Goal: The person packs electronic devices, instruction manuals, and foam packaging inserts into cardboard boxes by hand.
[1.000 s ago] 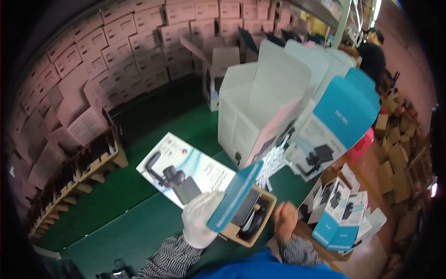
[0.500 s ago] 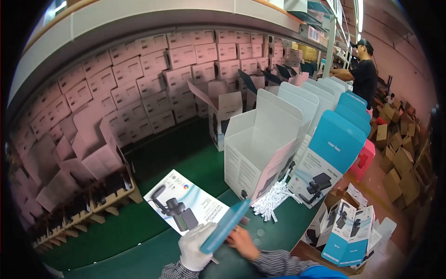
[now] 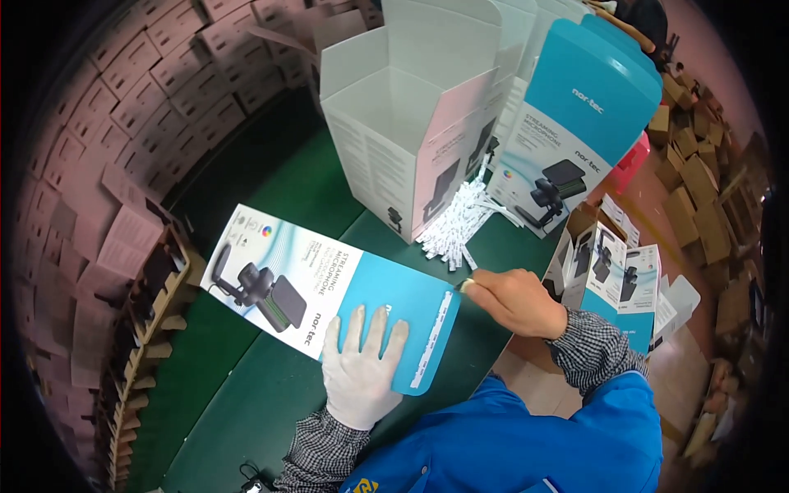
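A flat microphone carton (image 3: pixel 271 279), white with a blue flap, lies printed side up on the green table. My left hand (image 3: pixel 362 370), in a white glove, rests on its blue flap with fingers spread. Along the flap's outer edge runs a narrow white strip (image 3: pixel 431 341). My right hand (image 3: pixel 518 302) is bare, its thumb and fingers pinched together just past the flap's far corner. Whatever sits between those fingertips is too small to make out. Right beside them is a loose pile of short white strips (image 3: pixel 460 222).
An open white box (image 3: pixel 370 123) stands behind the strips, with upright blue-topped cartons (image 3: pixel 575 107) to its right. More cartons (image 3: pixel 612 271) fill a box at the table's right side. Stacked boxes (image 3: pixel 123 99) and a cardboard divider tray (image 3: pixel 148 329) line the left.
The blue flap, tilted up before, now lies flat. My left hand has gone from gripping it to lying spread on it. My right hand has moved right, beside the strips. The view has tilted down.
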`<action>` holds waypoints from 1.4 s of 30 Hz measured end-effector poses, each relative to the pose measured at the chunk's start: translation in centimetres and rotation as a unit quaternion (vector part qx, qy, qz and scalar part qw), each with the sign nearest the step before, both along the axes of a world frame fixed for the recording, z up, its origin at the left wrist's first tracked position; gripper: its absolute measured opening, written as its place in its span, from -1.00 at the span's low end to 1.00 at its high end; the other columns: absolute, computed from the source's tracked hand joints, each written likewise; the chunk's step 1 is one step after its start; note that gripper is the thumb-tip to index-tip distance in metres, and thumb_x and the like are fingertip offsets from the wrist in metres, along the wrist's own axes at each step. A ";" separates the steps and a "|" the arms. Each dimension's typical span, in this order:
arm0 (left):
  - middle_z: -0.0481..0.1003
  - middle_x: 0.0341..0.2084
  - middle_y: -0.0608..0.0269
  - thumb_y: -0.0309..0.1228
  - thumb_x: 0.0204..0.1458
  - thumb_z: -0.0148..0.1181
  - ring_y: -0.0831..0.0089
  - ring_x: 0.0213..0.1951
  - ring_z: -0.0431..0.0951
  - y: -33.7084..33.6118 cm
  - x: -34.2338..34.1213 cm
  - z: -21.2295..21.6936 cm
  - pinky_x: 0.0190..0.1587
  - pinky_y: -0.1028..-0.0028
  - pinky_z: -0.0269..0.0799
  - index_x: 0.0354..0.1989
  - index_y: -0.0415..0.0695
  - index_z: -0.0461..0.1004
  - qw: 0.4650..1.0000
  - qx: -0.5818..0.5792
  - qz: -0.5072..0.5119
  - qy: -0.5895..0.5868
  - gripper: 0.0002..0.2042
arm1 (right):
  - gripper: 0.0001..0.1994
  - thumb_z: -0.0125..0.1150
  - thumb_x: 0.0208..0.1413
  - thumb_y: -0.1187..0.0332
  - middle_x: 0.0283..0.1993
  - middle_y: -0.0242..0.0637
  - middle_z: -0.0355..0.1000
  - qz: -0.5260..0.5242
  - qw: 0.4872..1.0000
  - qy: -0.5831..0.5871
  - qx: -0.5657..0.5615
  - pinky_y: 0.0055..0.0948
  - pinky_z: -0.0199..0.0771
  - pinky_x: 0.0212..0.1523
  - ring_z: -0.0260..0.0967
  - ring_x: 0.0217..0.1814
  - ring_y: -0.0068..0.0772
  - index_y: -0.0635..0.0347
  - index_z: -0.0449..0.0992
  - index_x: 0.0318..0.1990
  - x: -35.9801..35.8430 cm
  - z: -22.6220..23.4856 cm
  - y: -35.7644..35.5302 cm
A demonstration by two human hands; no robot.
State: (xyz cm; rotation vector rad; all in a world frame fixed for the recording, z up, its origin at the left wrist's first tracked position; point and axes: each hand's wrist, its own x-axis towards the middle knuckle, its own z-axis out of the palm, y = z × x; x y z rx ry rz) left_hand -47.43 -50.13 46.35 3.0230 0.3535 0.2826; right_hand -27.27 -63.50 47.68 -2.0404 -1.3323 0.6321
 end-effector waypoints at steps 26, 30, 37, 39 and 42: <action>0.35 -0.07 0.17 -0.22 -0.26 0.21 0.16 0.02 0.32 -1.7 -0.5 -0.8 0.12 0.15 0.10 -0.11 0.04 0.39 0.997 0.002 0.040 -0.071 -0.57 | -0.51 0.05 0.01 -0.09 -0.70 -0.25 0.34 0.065 0.987 -0.122 -0.087 -0.53 0.22 -0.62 0.25 -0.72 -0.32 0.20 0.40 -0.63 1.0 -0.5 0.0; 0.35 -0.07 0.17 -0.22 -0.26 0.22 0.16 0.02 0.32 -2.0 -0.3 -0.8 0.12 0.15 0.10 -0.12 0.05 0.39 0.997 0.001 0.041 -0.065 -0.57 | -0.48 -0.02 0.04 -0.12 -0.67 -0.23 0.37 0.077 0.979 -0.125 -0.139 -0.51 0.25 -0.61 0.30 -0.70 -0.31 0.21 0.42 -0.60 1.1 -0.8 0.0; 0.35 -0.05 0.18 -0.22 -0.28 0.22 0.16 0.03 0.32 -1.7 -0.1 0.1 0.14 0.17 0.09 -0.11 0.04 0.39 0.996 -0.032 0.046 -0.066 -0.55 | -0.56 -0.02 0.12 0.05 -0.73 -0.37 0.27 0.141 0.988 0.050 -0.023 -0.58 0.15 -0.63 0.15 -0.75 -0.46 0.15 0.35 -0.68 2.3 0.4 -0.1; 0.35 -0.05 0.18 -0.22 -0.29 0.23 0.16 0.03 0.32 -1.2 -0.2 0.4 0.14 0.18 0.09 -0.11 0.03 0.39 0.996 -0.040 0.051 -0.067 -0.54 | -0.62 -0.01 0.12 0.17 -0.76 -0.44 0.17 0.132 0.966 0.135 0.176 -0.61 0.06 -0.69 0.01 -0.79 -0.54 0.11 0.33 -0.70 3.5 1.0 -1.1; 0.35 -0.04 0.16 -0.26 -0.25 0.20 0.17 0.02 0.33 0.6 -0.8 1.6 0.15 0.20 0.09 -0.11 -0.05 0.38 0.997 -0.079 0.012 0.009 -0.56 | -0.68 0.07 0.00 0.24 -0.79 -0.46 0.11 -0.043 0.917 0.310 0.248 -0.63 0.02 -0.72 -0.07 -0.81 -0.56 0.13 0.34 -0.73 6.4 3.1 -0.9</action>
